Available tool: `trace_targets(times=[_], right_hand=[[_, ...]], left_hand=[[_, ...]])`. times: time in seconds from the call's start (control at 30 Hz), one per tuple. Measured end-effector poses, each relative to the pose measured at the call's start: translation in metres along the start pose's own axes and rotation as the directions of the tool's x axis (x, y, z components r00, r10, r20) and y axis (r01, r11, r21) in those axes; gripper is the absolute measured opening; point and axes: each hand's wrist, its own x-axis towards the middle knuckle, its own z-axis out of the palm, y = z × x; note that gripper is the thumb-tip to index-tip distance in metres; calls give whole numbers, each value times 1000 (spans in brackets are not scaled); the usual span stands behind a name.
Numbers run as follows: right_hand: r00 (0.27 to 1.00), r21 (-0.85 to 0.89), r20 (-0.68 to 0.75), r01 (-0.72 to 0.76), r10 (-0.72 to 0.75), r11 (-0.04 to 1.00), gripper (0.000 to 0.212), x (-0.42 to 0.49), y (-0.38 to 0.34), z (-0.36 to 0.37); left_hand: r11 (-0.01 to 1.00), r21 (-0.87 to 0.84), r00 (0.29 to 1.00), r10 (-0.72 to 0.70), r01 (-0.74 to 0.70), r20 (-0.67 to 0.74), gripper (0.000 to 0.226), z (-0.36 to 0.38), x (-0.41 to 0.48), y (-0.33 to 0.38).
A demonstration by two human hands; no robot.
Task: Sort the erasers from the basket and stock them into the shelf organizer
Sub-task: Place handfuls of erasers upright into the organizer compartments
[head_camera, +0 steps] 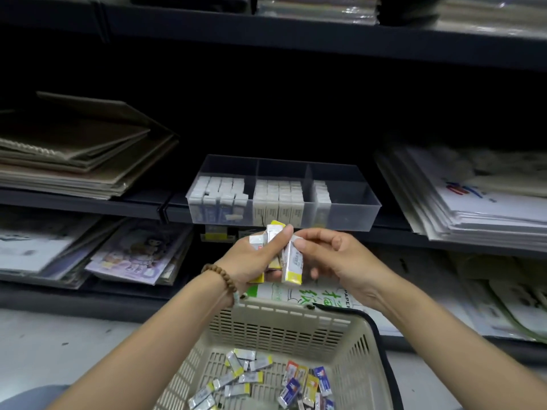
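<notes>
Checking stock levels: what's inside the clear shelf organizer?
The organizer: left compartment packed with blue-labelled erasers, middle with beige erasers, right holds one row. Anything beneath them is hidden.

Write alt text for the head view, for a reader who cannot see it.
The left hand grips a bunch of yellow-and-white erasers while the right hand pinches one of them, above a beige basket of loose erasers. Behind, a clear shelf organizer is partly stocked.

cardboard sheets (74,149) (stacked), sticker book (133,255)
</notes>
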Motion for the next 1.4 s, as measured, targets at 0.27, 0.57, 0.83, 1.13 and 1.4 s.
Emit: trace_targets(times=[0.27,0.57,0.83,1.13,1.4], right_hand=[[996,50,66,-59,56,997,35,3,-7,-7],[996,56,81,-30,26,998,28,-1,-25,-30],[980,-112,-89,169,-180,979,22,22,-92,-83],[980,-661,-193,-92,-51,745,33,83,-85,-102],[952,-683,-277,-98,-132,724,32,105,-58,-94]], left_hand=[[996,53,992,78,-73,-100,69,6,8,5],[989,-87,975,103,-122,-197,58,12,17,19],[922,-272,948,214,-276,-236,30,-1,28,46],[903,-377,966,130,-208,-222,30,-1,35,44],[921,-354,973,91,-163,-213,31,4,33,41]])
